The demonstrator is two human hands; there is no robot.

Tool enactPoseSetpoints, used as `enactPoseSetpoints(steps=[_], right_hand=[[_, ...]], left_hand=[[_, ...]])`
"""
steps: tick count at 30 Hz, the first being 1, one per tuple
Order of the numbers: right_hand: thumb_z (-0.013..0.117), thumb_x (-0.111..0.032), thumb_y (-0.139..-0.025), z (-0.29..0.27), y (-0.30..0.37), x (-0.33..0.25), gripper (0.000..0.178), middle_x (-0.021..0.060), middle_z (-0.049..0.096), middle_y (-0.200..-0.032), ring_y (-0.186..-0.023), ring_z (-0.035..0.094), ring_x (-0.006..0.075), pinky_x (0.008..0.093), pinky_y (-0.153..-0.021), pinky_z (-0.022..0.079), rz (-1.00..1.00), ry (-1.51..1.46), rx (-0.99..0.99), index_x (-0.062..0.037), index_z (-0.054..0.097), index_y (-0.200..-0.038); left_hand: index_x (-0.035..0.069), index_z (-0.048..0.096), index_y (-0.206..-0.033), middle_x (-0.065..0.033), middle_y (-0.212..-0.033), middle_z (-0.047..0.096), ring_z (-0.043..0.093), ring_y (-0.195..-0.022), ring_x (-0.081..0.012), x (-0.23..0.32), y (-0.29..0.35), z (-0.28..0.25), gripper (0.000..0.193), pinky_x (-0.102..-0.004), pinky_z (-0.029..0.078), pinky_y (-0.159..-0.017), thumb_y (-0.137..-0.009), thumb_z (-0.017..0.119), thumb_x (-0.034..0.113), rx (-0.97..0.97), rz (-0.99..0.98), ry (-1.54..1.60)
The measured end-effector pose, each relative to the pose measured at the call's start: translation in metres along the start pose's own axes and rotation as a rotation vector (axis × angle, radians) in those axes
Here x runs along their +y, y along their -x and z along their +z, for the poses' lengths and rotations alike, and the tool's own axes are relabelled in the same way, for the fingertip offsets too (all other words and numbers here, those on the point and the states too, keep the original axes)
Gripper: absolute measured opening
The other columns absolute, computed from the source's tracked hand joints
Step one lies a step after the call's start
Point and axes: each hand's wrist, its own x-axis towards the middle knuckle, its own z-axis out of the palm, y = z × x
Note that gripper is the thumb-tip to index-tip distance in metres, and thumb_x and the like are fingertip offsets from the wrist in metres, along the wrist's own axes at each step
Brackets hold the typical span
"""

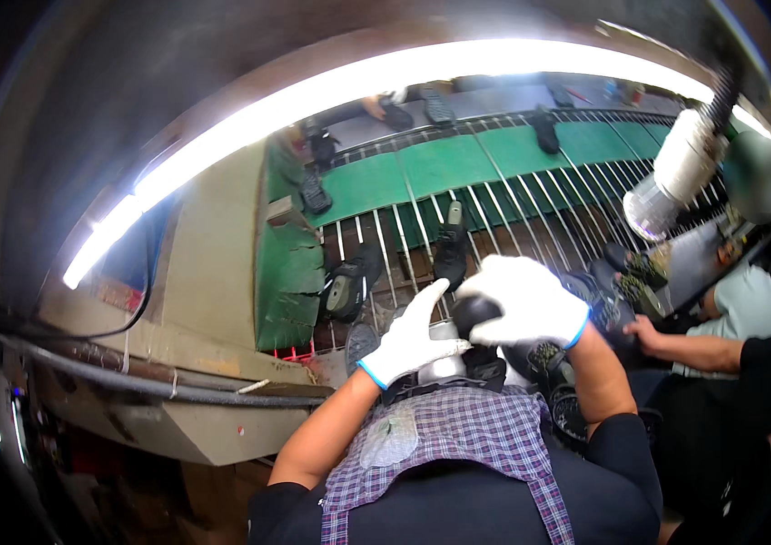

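My left hand (411,338), in a white glove with a blue cuff, is held in front of my apron with thumb and fingers spread apart. My right hand (528,304), gloved the same way, curves its fingers round the smooth rounded end of a black shoe (476,316). More black material of that shoe lies lower, against the apron. Between my hands shows a pale, rounded piece (443,368), partly hidden, whose kind I cannot make out. Just beyond, a dark shoe (450,245) with a light patch stands on metal bars.
A rack of metal bars (531,213) carries green sheets (440,168) and several dark shoes, including a left pair (349,283). More shoes (637,265) sit at right, where another person's hand (644,334) touches one. A white lamp-like fixture (672,173) hangs above; a green panel (286,282) stands left.
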Motion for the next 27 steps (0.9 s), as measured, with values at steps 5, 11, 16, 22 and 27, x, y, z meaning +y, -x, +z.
enactPoseSetpoints(steps=[5,11,16,22,27], right_hand=[[0.077,-0.035,-0.074,0.032,0.01,-0.03,0.06,0.0166,0.064,-0.11,-0.1,0.062,0.0375,0.049,-0.089,0.049,-0.105,-0.08,0.139,-0.0121,0.066,-0.128],[0.073,-0.021,-0.096,0.096,0.038,0.007,0.062,0.0144,0.059,-0.144,-0.136,0.057,0.0268,0.0414,-0.116,0.045,0.282,-0.877,0.583,-0.0049,0.052,-0.152],[0.048,-0.02,-0.111,0.161,0.054,0.028,0.04,0.0079,0.065,-0.137,-0.123,0.06,0.0138,0.0308,-0.109,0.048,0.537,-1.624,0.432,-0.0008,0.059,-0.144],[0.042,-0.028,-0.114,0.249,0.076,0.049,0.044,0.0065,0.063,-0.137,-0.122,0.061,0.0156,0.0327,-0.112,0.047,0.313,-2.068,0.509,-0.0021,0.054,-0.147],[0.044,-0.04,-0.113,0.239,0.125,0.028,0.054,0.0094,0.058,-0.147,-0.131,0.057,0.02,0.0356,-0.118,0.043,0.383,-1.928,0.617,-0.0028,0.05,-0.152]], left_hand=[[0.011,0.064,-0.139,-0.0124,-0.136,0.067,0.062,-0.13,-0.0276,0.012,-0.002,-0.013,0.075,-0.0432,0.046,-0.115,-0.07,0.093,0.019,-0.21,0.131,0.117],[0.002,0.063,-0.137,-0.0072,-0.127,0.071,0.068,-0.114,-0.0201,-0.001,0.004,-0.008,0.058,-0.0364,0.053,-0.104,-0.084,0.084,0.009,0.047,-0.117,0.691],[0.007,0.062,-0.137,-0.001,-0.116,0.072,0.066,-0.09,-0.0094,0.024,-0.008,-0.024,0.044,-0.0268,0.053,-0.083,-0.095,0.072,0.011,0.103,-0.408,0.756],[0.004,0.053,-0.15,-0.0113,-0.144,0.063,0.061,-0.131,-0.0231,-0.03,-0.04,-0.044,0.056,-0.0368,0.048,-0.113,-0.107,0.062,0.04,-0.139,-0.151,0.97],[0.001,0.058,-0.145,-0.0234,-0.146,0.059,0.055,-0.135,-0.0432,-0.182,-0.035,-0.07,0.078,-0.0488,0.04,-0.119,-0.093,0.07,0.056,0.025,-0.025,-0.689]])
